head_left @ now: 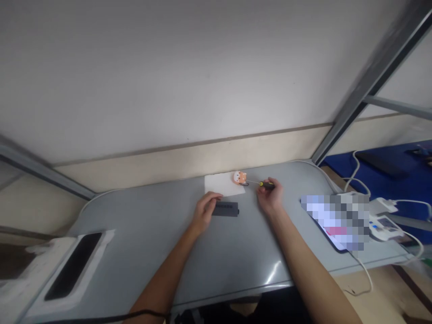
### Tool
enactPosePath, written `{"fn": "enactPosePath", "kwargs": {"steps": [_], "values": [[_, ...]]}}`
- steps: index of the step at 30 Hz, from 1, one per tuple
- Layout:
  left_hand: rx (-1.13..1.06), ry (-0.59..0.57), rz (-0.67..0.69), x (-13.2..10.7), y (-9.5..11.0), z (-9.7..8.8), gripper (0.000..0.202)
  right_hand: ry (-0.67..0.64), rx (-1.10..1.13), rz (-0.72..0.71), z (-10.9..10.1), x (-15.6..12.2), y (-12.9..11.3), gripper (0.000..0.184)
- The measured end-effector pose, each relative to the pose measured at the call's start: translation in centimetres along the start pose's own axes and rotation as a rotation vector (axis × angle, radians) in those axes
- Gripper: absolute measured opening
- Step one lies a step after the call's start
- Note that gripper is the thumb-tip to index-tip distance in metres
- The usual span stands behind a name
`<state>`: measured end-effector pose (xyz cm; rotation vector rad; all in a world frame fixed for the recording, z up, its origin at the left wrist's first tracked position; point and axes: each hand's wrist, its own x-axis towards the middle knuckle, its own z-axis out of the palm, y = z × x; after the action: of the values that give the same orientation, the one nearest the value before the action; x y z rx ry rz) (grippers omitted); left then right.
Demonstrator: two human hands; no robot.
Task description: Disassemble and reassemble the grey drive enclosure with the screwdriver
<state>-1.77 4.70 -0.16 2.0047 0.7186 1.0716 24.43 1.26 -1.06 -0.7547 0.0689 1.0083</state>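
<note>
On the grey table (pixel 151 225) lies a small dark box with a row of slots (pixel 227 209). My left hand (pixel 204 209) rests on its left end with the fingers curled over it. My right hand (pixel 270 197) is closed around a small screwdriver (pixel 265 184) with a black and yellow handle. The screwdriver's thin shaft points left to a little orange and white animal figure (pixel 240 177). That figure sits at the edge of a white sheet (pixel 221 184) by the wall.
A tablet with a blurred screen (pixel 334 220) lies at the right, with white cables (pixel 357 177) and a white power strip (pixel 384 222) beside it. A dark phone on a white pad (pixel 72 265) sits at the front left. A blue surface (pixel 388 180) lies beyond a slanted metal post (pixel 364 90).
</note>
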Motion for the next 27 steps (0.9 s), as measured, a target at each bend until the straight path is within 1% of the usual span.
{"fn": "enactPosePath", "kwargs": {"steps": [3, 6, 10, 15, 18, 27], "values": [[-0.042, 0.105, -0.112, 0.1, -1.0, -0.3, 0.048, -0.002, 0.029, 0.013, 0.0, 0.0, 0.1, 0.014], [-0.044, 0.187, -0.172, 0.2, -1.4, -0.4, 0.055, -0.007, 0.044, 0.020, 0.1, -0.1, 0.1, 0.014], [-0.077, 0.240, -0.200, 0.3, -1.8, -0.3, 0.053, -0.004, 0.045, 0.019, 0.2, -0.2, 0.2, 0.013], [-0.240, 0.334, -0.240, 0.4, -2.5, -0.3, 0.046, 0.017, 0.036, -0.003, 0.3, -0.1, 0.4, 0.014], [-0.296, 0.358, -0.244, 0.4, -2.8, -0.3, 0.043, 0.012, 0.037, 0.000, 0.3, 0.0, 0.4, 0.012], [-0.307, 0.355, -0.249, 0.6, -3.0, -0.2, 0.041, -0.003, 0.034, 0.019, 0.4, -0.1, 0.1, 0.014]]}}
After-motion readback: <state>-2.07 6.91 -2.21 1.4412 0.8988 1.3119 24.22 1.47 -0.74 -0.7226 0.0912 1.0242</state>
